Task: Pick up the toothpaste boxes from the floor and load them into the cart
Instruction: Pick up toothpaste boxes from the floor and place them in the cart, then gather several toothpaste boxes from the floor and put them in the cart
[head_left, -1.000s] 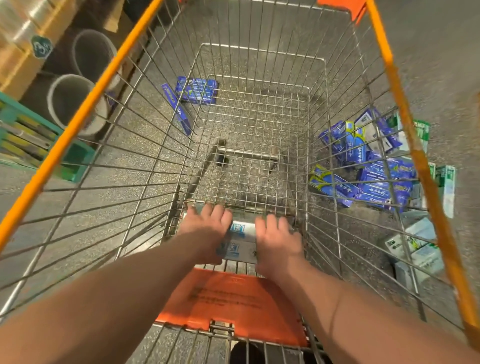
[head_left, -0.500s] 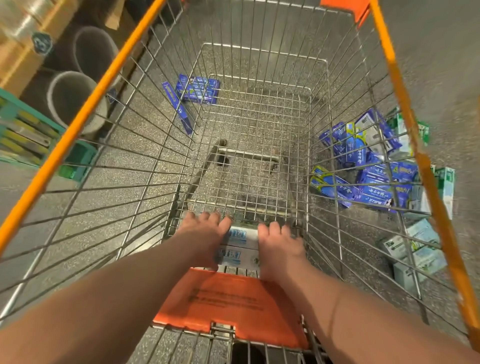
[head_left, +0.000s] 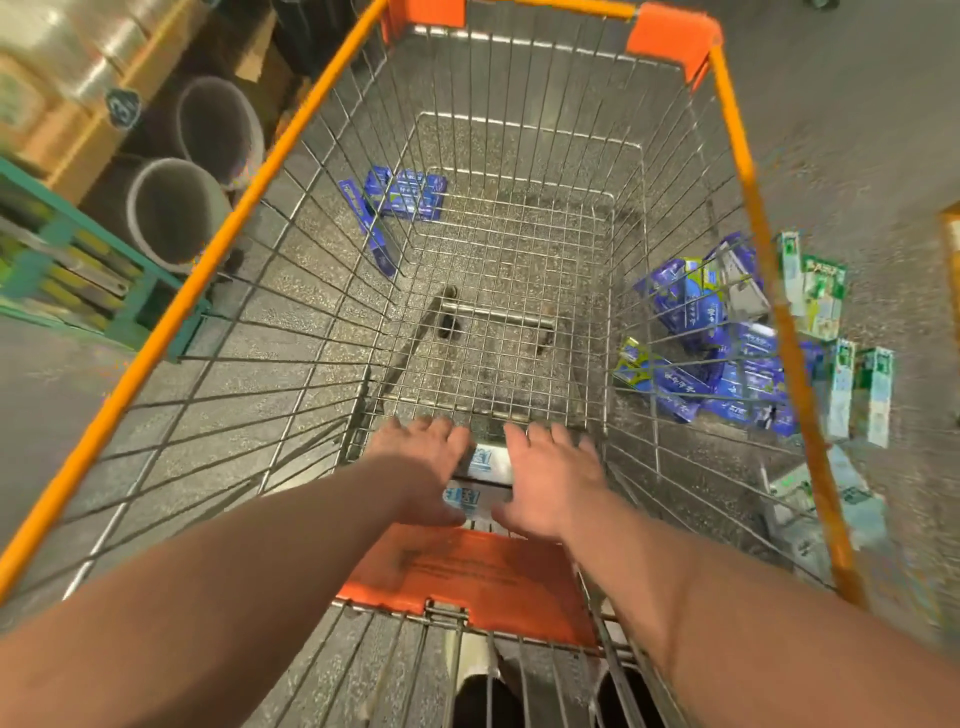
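The wire cart (head_left: 291, 150) with an orange rim fills the view. Both of my arms reach down into its near end. My left hand (head_left: 421, 462) and right hand (head_left: 550, 478) clasp a small stack of white toothpaste boxes (head_left: 485, 462) between them, low over the cart's bottom grid; my hands hide most of the stack. Blue toothpaste boxes (head_left: 727, 364) lie heaped on the floor outside the right wall, with green-and-white boxes (head_left: 821, 296) beside them. More blue boxes (head_left: 405, 195) show through the wires at the far left; whether they lie in the cart I cannot tell.
An orange child-seat flap (head_left: 467, 577) lies just below my wrists. On the left stand grey pipes (head_left: 176, 208), a green rack (head_left: 78, 270) and cardboard. White-green boxes (head_left: 810, 499) lie at the right near the cart.
My hands have stayed at the cart's near end with the white boxes between them, the right hand's fingers spreading a little. The view has tilted up, showing the cart's far rim.
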